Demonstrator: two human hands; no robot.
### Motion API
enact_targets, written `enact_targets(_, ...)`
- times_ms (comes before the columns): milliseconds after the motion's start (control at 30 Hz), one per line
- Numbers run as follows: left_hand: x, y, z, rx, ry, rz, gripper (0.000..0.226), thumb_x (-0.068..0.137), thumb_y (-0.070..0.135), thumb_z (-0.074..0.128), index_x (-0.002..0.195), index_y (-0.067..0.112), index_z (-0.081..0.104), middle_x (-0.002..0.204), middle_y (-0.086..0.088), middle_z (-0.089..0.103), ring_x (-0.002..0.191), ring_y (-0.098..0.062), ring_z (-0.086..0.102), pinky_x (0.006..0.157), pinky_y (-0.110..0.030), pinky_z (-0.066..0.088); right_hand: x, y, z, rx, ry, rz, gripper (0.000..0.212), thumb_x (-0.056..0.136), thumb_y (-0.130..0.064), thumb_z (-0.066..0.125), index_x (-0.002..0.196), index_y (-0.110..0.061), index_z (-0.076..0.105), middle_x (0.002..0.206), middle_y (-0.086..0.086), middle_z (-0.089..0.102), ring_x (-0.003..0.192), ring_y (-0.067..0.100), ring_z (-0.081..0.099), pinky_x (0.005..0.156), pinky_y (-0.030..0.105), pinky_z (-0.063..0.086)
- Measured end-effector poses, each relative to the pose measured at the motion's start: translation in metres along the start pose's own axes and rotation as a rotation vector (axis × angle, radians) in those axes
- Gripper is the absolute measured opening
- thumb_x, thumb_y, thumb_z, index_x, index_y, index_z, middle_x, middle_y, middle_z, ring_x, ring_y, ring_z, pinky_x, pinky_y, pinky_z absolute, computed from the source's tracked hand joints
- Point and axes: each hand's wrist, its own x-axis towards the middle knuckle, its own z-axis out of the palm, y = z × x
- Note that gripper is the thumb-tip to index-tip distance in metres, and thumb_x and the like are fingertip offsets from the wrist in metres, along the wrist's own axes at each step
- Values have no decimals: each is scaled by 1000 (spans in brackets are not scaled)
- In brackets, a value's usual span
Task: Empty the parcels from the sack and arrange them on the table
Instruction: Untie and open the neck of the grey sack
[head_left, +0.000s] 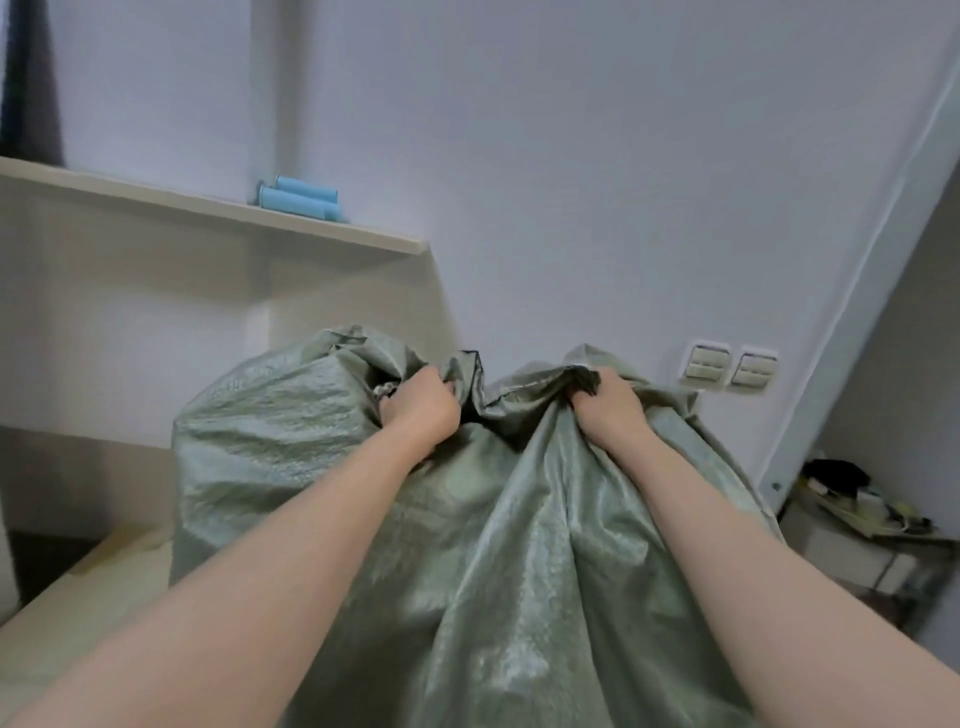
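Head view shows the sack (322, 467) filling the middle, a green woven bag that rises between both forearms with its long axis running from the person's body up and away toward the wall (571, 182). Both hands sit at its far, upper end, side by side and about level. The left hand (421, 410) has its fingers curled into a bunch of fabric, and the right hand (608, 410) grips a second bunch just across a dark fold. That fold looks like the mouth, though the crumpled cloth hides it too much to be sure. No parcels show; the swollen left flank of the sack suggests they lie inside, below and left of the left hand. A pale strip of table (78, 613) shows at the lower left, beside the sack's bulge, and the sack seems to rest on or against it, its base hidden. Since the load sits lower than both grips, I judge that the next move turns on reversing that: either spreading the two bunches apart to reach down in, or shifting hold to the base so the mouth points at the table. The left hand is nearer the bulge and the bare table. A shelf (208, 208) with blue rolls (301, 197) hangs above that side and may limit how high the sack can swing
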Motion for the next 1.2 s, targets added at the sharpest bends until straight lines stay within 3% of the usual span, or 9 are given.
enact_targets(200,-13,43,-16,-334,95,72,18,98,28,46,104,13,54,113,-13,62,105,-34,57,90,-39,47,-33,-33,-33,432,-454,-180,85,84,-27,73,151,-32,22,136,-14,43,125,11,49,105,27,38)
enact_targets(433,-42,66,-31,-357,-108,388,17,89,24,58,75,17,63,74,-5,64,77,-23,59,65,-28,41,-38,-46,-5,361,-161,-217,29,58,-38,69,85,-26,63,78,-6,65,80,14,62,73,32,51)
enact_targets(500,-46,51,-36,-82,-9,494,15,88,32,60,97,25,70,98,-1,71,98,-22,62,77,-28,45,-36,-39,0,215,-58,-128,16,69,-35,67,67,-26,53,73,-4,59,79,19,56,72,32,44)
enact_targets(600,-51,27,-49,294,207,400,79,82,57,63,149,32,29,157,-4,29,147,-26,19,116,-51,17,-35,-33,1,101,48,-6,15,82,-40,66,84,-26,61,98,4,68,100,27,61,89,37,48)
enact_targets(700,-40,-1,-62,348,20,78,113,70,80,56,155,25,8,162,-12,7,149,-37,2,114,-66,3,-40,-32,-1,163,104,35,21,88,-34,65,103,-20,67,106,8,69,105,29,62,85,33,45)
enact_targets(800,-42,-4,-54,161,-191,-34,74,78,65,45,137,22,50,145,-10,47,131,-37,43,110,-60,26,-47,-35,2,298,140,6,7,88,-28,66,87,-22,65,92,5,68,97,26,63,80,32,44)
enact_targets(1033,-45,41,-58,-357,337,228,37,101,38,40,72,20,53,96,-8,68,97,-33,61,95,-53,43,-47,-61,-37,617,266,-156,7,88,-15,61,83,-11,64,76,5,61,75,19,55,69,33,44)
enact_targets(1133,-51,61,-58,-506,543,644,28,101,32,42,93,22,67,102,2,69,107,-23,61,104,-59,35,-44,-63,-48,569,407,-291,19,83,-1,52,81,-18,60,75,-6,60,79,18,55,70,31,42)
enact_targets(1200,-44,55,-44,-321,355,546,30,101,35,43,119,25,64,134,1,59,134,-17,43,115,-63,11,-47,-50,-44,506,381,-301,28,83,4,50,84,-23,59,78,-8,60,81,15,54,68,25,37)
